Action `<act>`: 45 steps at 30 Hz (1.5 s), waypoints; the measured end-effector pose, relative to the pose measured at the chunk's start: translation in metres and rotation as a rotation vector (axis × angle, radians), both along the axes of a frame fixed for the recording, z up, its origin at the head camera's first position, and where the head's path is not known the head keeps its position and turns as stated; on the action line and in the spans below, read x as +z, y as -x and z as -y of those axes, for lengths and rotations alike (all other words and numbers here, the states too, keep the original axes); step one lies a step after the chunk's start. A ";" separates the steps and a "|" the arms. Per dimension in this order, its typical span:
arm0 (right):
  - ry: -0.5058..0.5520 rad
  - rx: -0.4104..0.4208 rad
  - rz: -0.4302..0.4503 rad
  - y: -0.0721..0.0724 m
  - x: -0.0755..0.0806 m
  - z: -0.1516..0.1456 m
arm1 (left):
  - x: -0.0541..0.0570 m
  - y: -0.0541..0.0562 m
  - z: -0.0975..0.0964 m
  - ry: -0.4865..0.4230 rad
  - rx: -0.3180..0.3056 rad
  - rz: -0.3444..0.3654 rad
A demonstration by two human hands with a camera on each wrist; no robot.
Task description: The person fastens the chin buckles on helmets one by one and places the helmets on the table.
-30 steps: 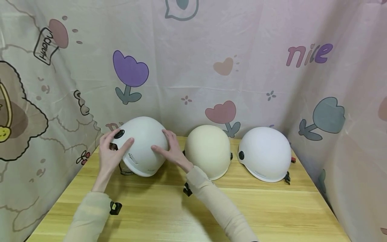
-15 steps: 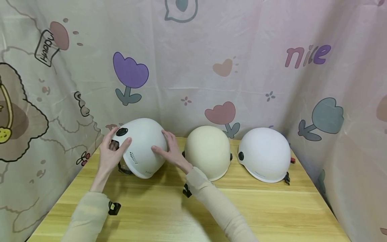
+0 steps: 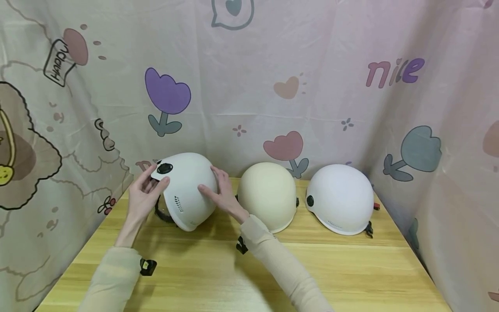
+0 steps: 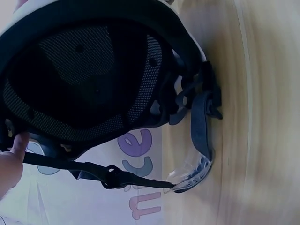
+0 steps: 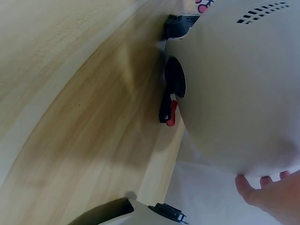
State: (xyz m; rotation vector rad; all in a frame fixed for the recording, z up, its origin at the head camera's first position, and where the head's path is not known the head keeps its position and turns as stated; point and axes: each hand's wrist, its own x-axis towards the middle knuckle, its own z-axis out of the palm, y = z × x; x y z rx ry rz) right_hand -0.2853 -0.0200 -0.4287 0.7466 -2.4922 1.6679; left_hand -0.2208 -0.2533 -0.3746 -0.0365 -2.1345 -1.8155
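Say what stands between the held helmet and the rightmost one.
Between them, the head view shows the cream helmet, and the right hand against the held helmet.

On my head feed I have a small makeshift booth: pale printed fabric [image 3: 241, 99] hangs at the back and both sides. Its cartoon print, with a purple tulip [image 3: 168, 92], a peach heart [image 3: 286, 88] and the word "nice" [image 3: 395, 72], looks homely. A wood-grain tabletop [image 3: 370, 273] forms its base, bearing three helmets [image 3: 267, 197] side by side. With a black wrist camera [image 3: 148, 267] in sight, I read it as a recording set-up. Home or studio, I can't tell.
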 end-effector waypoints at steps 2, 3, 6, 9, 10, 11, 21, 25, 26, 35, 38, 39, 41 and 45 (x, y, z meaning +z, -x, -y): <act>-0.003 -0.006 0.002 0.001 0.000 0.000 | 0.001 0.001 -0.002 0.018 0.009 -0.012; -0.002 -0.006 0.004 0.001 0.000 0.000 | 0.001 0.001 -0.003 0.020 0.014 -0.022; 0.007 0.000 0.017 0.002 -0.001 0.000 | 0.004 0.001 -0.007 0.036 0.005 -0.046; 0.009 0.007 0.026 0.003 -0.003 0.000 | 0.006 0.001 -0.011 0.057 -0.015 -0.057; 0.011 0.011 0.029 0.003 -0.003 0.001 | 0.007 0.001 -0.012 0.075 -0.023 -0.058; 0.013 0.014 0.031 0.003 -0.003 0.001 | 0.007 0.001 -0.013 0.096 -0.025 -0.060; 0.015 0.018 0.034 0.000 0.001 -0.001 | -0.001 0.001 -0.008 0.180 -0.063 -0.064; 0.006 0.012 0.021 0.000 0.001 0.000 | -0.002 0.001 -0.007 0.167 -0.042 -0.060; 0.008 0.010 0.014 0.000 0.002 0.001 | -0.002 0.001 -0.007 0.171 -0.038 -0.063; -0.002 0.015 0.003 0.000 0.003 0.001 | 0.002 0.001 -0.011 0.220 -0.071 -0.078; -0.033 0.037 -0.003 0.000 0.002 0.001 | 0.003 0.002 -0.016 0.215 -0.112 -0.101; -0.043 0.041 -0.013 0.000 0.002 0.001 | 0.003 0.003 -0.017 0.224 -0.121 -0.110; -0.055 0.051 -0.027 0.000 0.001 0.000 | 0.002 0.003 -0.019 0.237 -0.135 -0.126; -0.055 0.056 -0.039 0.000 -0.002 0.000 | -0.004 0.004 -0.017 0.224 -0.156 -0.155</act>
